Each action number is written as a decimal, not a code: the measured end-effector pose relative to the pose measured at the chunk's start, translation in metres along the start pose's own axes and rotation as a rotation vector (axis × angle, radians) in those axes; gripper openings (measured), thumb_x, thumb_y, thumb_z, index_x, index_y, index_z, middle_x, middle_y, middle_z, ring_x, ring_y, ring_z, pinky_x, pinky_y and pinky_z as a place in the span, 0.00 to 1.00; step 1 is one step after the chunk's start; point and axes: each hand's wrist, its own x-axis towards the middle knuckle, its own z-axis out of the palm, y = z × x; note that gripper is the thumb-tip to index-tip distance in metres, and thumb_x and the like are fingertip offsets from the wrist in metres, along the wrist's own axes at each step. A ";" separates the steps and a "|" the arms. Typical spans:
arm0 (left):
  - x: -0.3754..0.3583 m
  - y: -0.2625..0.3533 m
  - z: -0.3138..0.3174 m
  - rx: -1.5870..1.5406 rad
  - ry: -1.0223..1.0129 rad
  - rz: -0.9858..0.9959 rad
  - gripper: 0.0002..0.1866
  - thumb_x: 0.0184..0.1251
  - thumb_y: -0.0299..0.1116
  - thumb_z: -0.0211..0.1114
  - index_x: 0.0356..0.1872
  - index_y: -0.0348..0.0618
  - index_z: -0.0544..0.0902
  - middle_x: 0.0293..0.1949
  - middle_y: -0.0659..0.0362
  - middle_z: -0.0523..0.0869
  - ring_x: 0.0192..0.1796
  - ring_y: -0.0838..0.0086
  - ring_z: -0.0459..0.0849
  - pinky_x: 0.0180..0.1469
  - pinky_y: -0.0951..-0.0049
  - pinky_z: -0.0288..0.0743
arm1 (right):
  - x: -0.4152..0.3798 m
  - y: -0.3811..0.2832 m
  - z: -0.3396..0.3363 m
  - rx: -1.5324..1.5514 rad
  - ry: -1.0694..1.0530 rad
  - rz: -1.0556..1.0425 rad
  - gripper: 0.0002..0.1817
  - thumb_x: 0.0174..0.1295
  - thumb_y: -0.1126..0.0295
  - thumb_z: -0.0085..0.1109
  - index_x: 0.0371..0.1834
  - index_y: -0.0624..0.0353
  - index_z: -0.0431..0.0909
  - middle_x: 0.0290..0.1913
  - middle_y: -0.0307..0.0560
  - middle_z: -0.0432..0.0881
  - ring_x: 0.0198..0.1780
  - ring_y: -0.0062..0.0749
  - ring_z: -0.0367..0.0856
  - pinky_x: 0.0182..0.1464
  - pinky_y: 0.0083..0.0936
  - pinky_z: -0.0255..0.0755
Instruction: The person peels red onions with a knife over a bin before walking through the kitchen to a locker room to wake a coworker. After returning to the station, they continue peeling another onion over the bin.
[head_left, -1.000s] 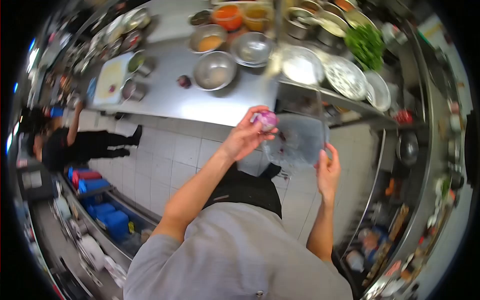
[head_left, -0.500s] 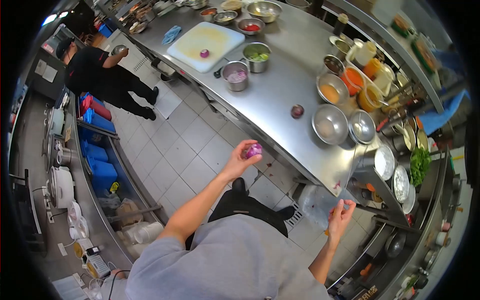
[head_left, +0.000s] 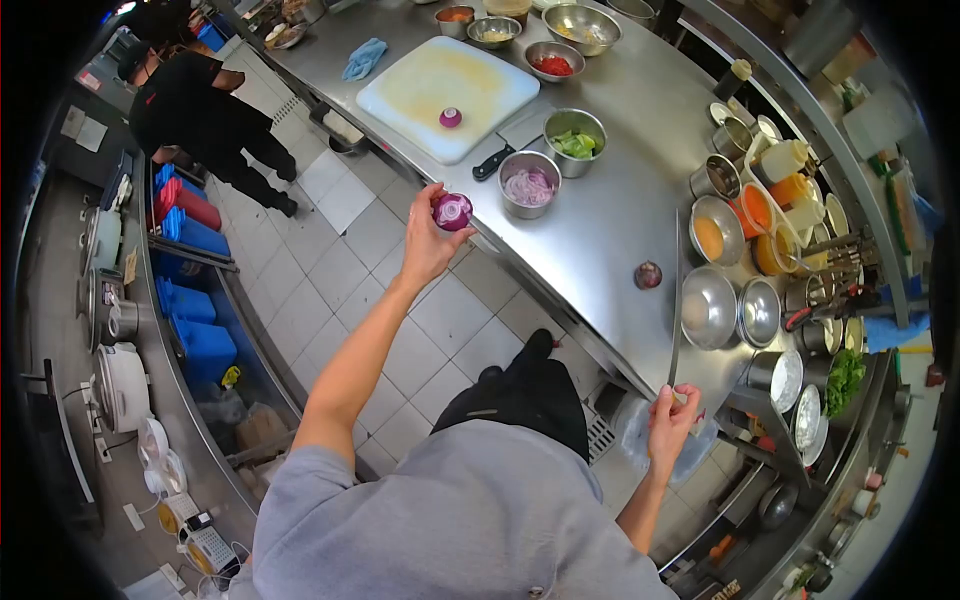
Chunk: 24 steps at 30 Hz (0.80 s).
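Observation:
A peeled purple onion (head_left: 454, 210) is held in the fingers of my left hand (head_left: 430, 238), beside the steel table's edge. My right hand (head_left: 672, 425) is closed near the table's front corner; what its fingers hold, if anything, is too small to name. On the white cutting board (head_left: 430, 85) lies a small purple onion piece (head_left: 450, 117). A black-handled knife (head_left: 492, 163) rests by the board. Next to it stand a steel pot of sliced purple onion (head_left: 529, 186) and one of green pieces (head_left: 575, 144). Another dark onion (head_left: 648, 275) sits farther right on the table.
Steel bowls (head_left: 708, 307), sauce containers (head_left: 757, 208) and a rack line the table's right side. A blue cloth (head_left: 364, 59) lies beyond the board. Another person (head_left: 190, 105) in black is at the left, near blue bins (head_left: 205, 348). A clear bag (head_left: 640, 440) hangs below the corner.
My left hand has moved up and left with the onion, closer to the cutting board. My right hand has shifted slightly left. The other person has turned and leaned toward the bins.

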 end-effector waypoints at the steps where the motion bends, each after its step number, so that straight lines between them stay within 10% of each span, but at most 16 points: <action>1: 0.011 -0.005 0.002 0.003 0.010 -0.006 0.44 0.44 0.28 0.84 0.65 0.39 0.69 0.55 0.47 0.79 0.58 0.56 0.78 0.63 0.60 0.73 | 0.009 -0.002 0.007 0.010 -0.003 0.004 0.14 0.75 0.59 0.57 0.49 0.52 0.64 0.20 0.36 0.72 0.18 0.15 0.65 0.20 0.16 0.55; 20: 0.282 -0.193 0.013 0.072 0.176 -0.147 0.40 0.49 0.39 0.83 0.60 0.33 0.71 0.49 0.43 0.86 0.49 0.57 0.86 0.53 0.63 0.79 | 0.059 -0.060 0.091 -0.095 0.210 0.077 0.16 0.73 0.61 0.60 0.49 0.56 0.63 0.22 0.36 0.74 0.25 0.16 0.65 0.29 0.19 0.58; 24: 0.306 -0.214 0.026 0.210 -0.170 -0.157 0.30 0.54 0.42 0.80 0.53 0.34 0.79 0.42 0.43 0.88 0.47 0.62 0.87 0.52 0.64 0.79 | 0.027 -0.039 0.116 0.006 0.336 0.104 0.15 0.73 0.60 0.60 0.49 0.52 0.64 0.21 0.33 0.72 0.21 0.13 0.64 0.22 0.16 0.55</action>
